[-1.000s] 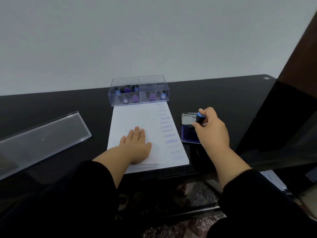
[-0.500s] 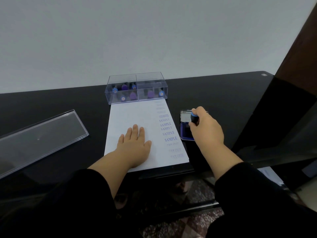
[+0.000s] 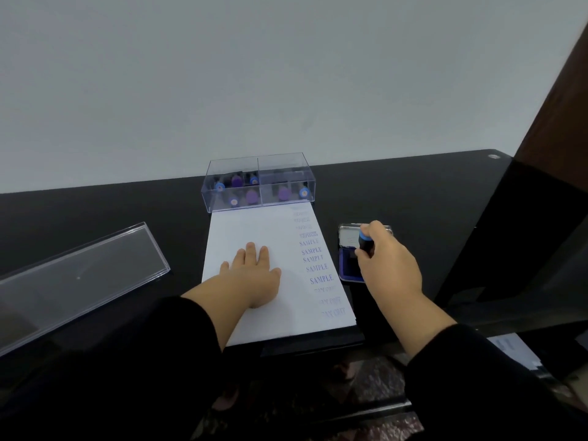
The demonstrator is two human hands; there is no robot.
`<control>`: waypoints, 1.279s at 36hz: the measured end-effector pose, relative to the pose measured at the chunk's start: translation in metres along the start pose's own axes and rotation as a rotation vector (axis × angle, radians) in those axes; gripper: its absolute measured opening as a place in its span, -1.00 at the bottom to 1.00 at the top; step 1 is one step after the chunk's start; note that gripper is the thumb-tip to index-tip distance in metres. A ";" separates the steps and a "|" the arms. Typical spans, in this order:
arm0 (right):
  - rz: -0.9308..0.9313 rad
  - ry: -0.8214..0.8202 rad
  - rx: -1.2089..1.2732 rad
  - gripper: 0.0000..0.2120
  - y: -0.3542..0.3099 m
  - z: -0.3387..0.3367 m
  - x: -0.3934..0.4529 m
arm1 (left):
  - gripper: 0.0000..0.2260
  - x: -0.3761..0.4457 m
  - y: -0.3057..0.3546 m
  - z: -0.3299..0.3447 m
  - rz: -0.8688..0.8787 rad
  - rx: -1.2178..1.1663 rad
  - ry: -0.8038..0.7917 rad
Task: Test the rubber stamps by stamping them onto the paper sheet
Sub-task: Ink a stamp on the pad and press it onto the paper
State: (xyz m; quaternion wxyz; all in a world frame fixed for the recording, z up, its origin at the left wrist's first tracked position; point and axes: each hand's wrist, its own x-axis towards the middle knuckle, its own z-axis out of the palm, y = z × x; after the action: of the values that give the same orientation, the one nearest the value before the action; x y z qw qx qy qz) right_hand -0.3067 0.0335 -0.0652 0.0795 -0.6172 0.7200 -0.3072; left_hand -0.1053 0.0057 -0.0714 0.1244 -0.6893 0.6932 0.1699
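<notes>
A white paper sheet (image 3: 254, 230) lies on the black desk, with a column of blue stamped words such as "SAMPLE" down its right side. My left hand (image 3: 254, 275) rests flat on the sheet, fingers straight. My right hand (image 3: 386, 265) grips a black rubber stamp with a blue cap (image 3: 365, 243) and holds it down on the blue ink pad (image 3: 348, 268), which lies just right of the paper with its lid open. A clear plastic box (image 3: 259, 183) at the paper's far end holds several more stamps with blue and purple caps.
A long clear plastic lid (image 3: 79, 275) lies at an angle on the left of the black desk (image 3: 127, 211). A dark panel (image 3: 525, 233) rises on the right. The desk's near edge runs just below the paper, with patterned floor beneath.
My right hand has kept the stamp on the ink pad with only a slight shift. My left hand stays flat on the paper. The camera view has drifted a little.
</notes>
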 end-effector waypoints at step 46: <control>-0.252 -0.201 0.270 -0.82 -0.090 0.094 0.152 | -0.54 0.084 -0.066 -0.018 0.054 -0.106 0.253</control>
State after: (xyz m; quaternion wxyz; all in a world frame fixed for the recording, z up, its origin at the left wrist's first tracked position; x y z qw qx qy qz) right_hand -0.2191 -0.1459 -0.0515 0.1940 -0.7136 0.5777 -0.3454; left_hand -0.0395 -0.0782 -0.0933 -0.0053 -0.6920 0.7116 0.1213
